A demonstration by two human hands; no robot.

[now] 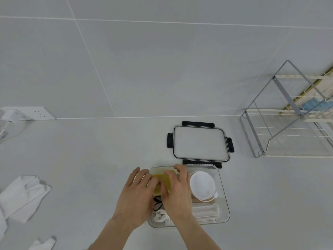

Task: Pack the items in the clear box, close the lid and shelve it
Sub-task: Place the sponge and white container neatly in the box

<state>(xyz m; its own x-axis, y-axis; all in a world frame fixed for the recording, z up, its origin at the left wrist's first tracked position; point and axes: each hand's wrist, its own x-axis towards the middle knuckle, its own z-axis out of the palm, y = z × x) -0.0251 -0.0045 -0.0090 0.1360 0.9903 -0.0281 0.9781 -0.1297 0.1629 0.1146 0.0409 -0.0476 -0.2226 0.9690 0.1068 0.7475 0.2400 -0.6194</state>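
Observation:
The clear box (224,199) sits open on the white counter near me. Both hands are over its left half, pressing a yellow sponge-like block (163,181) into the far left corner. My left hand (137,193) rests on its left side, my right hand (177,188) covers its right side. A white round mask (202,184), folded white cloths (205,211), a rolled white cloth (161,216) and a black loop (157,202) lie inside. The clear lid (200,143) with black clips lies flat just behind the box.
A grey and cream wire shelf rack (288,123) stands at the right, with blue items on it. White gloves (23,193) lie at the left counter edge. A wall socket (37,112) with a plug is on the tiled wall, left.

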